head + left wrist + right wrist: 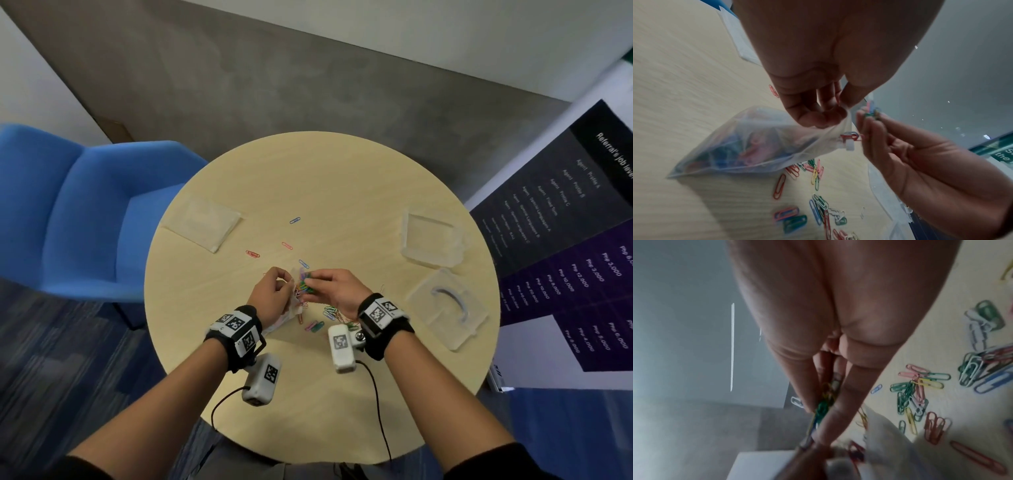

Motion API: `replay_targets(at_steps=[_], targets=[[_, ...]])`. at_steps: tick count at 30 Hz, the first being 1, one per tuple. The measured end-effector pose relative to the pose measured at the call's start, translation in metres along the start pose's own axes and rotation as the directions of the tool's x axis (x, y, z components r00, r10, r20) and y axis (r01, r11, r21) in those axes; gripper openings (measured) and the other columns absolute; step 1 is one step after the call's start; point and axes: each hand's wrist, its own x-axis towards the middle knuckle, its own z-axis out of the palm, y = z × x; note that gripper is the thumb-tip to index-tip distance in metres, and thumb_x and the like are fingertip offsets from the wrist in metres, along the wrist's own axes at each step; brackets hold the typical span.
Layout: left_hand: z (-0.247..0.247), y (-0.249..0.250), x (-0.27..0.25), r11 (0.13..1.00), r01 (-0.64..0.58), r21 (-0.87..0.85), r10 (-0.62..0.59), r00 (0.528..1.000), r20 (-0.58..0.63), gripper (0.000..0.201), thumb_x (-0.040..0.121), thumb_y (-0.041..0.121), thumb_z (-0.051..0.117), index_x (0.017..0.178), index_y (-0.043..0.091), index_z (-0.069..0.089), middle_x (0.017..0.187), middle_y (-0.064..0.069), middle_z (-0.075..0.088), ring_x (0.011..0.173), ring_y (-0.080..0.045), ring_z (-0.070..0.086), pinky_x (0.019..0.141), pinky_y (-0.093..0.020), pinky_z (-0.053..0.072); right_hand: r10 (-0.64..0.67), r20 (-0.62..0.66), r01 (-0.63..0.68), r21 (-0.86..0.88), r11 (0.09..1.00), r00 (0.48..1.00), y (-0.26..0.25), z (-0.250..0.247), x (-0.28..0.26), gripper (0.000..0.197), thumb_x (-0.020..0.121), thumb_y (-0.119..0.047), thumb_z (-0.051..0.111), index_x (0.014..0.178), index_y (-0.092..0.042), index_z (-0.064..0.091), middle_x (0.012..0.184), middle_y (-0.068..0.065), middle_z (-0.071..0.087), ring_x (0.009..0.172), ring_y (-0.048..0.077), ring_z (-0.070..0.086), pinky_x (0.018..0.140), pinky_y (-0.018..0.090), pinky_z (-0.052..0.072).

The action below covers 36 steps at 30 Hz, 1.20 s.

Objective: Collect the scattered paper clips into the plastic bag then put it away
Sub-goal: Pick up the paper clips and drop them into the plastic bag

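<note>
We are pinching the bag's [748, 142] mouth with our left hand [270, 294] just above the table [342, 192] centre, its long axis slanting from the mouth at 1 o'clock down to 7. Our right hand [337, 291] is gripping a bunch of clips [306, 286] at that mouth. Loose clips [317, 325] are lying at 6 o'clock.
</note>
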Motion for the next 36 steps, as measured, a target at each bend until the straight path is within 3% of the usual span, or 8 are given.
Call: replay_targets(at_steps=[3,7,10,14,24,27,29,36], targets=[[-0.001,-0.001,-0.003,0.999,-0.023,0.043,0.022,1.000,0.022,0.008,0.100,0.019,0.049,0.092,0.018,0.047,0.059,-0.002,0.060,0.042,-0.010,0.049,0.052,-0.028,0.040,0.035,-0.066,-0.057,-0.368,0.928,0.997,0.006,0.018,0.006,0.016,0.091,0.001,0.060,0.104,0.005,0.068,0.080,0.014,0.067,0.065,0.017,0.066,0.070,0.025,0.059],[-0.004,-0.007,-0.004,0.993,-0.047,0.104,0.041,0.998,0.057,0.005,0.099,0.020,0.049,0.096,0.018,0.049,0.058,0.001,0.061,0.046,-0.013,0.051,0.057,-0.032,0.043,-0.089,-0.124,-0.069,-0.883,0.464,0.988,-0.004,0.043,0.007,0.017,0.089,-0.010,0.059,0.091,-0.006,0.075,0.090,0.015,0.072,0.080,0.025,0.065,0.070,0.027,0.050],[-0.009,-0.007,-0.004,0.997,-0.041,0.059,0.038,0.998,0.048,0.004,0.099,0.020,0.050,0.097,0.017,0.050,0.057,0.003,0.062,0.047,-0.013,0.052,0.057,-0.032,0.045,-0.104,-0.115,-0.076,-0.945,0.317,0.988,-0.010,0.057,0.013,0.015,0.089,-0.005,0.054,0.086,-0.008,0.068,0.092,0.015,0.066,0.084,0.028,0.060,0.068,0.028,0.044],[-0.020,-0.010,-0.005,0.998,-0.020,-0.052,0.022,0.999,0.033,0.006,0.099,0.018,0.050,0.097,0.012,0.051,0.051,0.004,0.059,0.046,-0.016,0.050,0.051,-0.027,0.043,-0.206,-0.114,-0.047,-0.952,0.301,0.972,-0.012,0.062,0.021,0.012,0.079,-0.005,0.067,0.075,-0.014,0.073,0.084,0.010,0.071,0.082,0.025,0.068,0.074,0.028,0.055],[-0.059,-0.021,-0.005,0.987,0.015,-0.157,-0.023,0.998,-0.050,0.011,0.098,0.008,0.050,0.090,0.015,0.049,0.050,0.004,0.056,0.044,-0.015,0.047,0.046,-0.022,0.040,-0.281,-0.209,0.082,-0.650,0.756,0.937,-0.042,0.039,0.081,0.009,0.082,-0.020,0.071,0.082,-0.013,0.077,0.072,-0.001,0.071,0.061,0.012,0.061,0.055,0.024,0.051],[-0.077,-0.026,-0.009,0.983,0.017,-0.183,-0.029,0.998,-0.063,0.012,0.098,0.005,0.049,0.090,0.013,0.049,0.054,-0.002,0.055,0.043,-0.015,0.047,0.046,-0.024,0.038,-0.393,-0.267,0.009,-0.817,0.576,0.880,-0.044,0.023,0.132,0.032,0.091,-0.026,0.062,0.119,-0.011,0.067,0.120,0.010,0.066,0.111,0.025,0.061,0.097,0.033,0.048],[-0.089,-0.029,-0.012,0.979,0.024,-0.200,-0.042,0.995,-0.088,0.011,0.098,0.003,0.049,0.090,0.011,0.049,0.060,-0.012,0.054,0.044,-0.015,0.046,0.048,-0.026,0.038,-0.339,-0.231,-0.069,-0.901,0.428,0.912,-0.039,0.015,0.162,0.052,0.098,-0.031,0.051,0.145,-0.011,0.041,0.154,0.012,0.032,0.142,0.027,0.031,0.114,0.037,0.028],[-0.111,-0.039,-0.015,0.983,0.043,-0.179,-0.067,0.989,-0.132,0.007,0.096,0.005,0.050,0.092,0.009,0.049,0.061,-0.013,0.054,0.046,-0.015,0.047,0.049,-0.027,0.039,-0.241,-0.049,-0.024,-0.994,0.105,0.969,-0.012,0.034,0.202,0.059,0.103,-0.037,0.028,0.155,-0.014,0.010,0.163,0.008,0.000,0.150,0.025,0.001,0.121,0.046,0.004]])
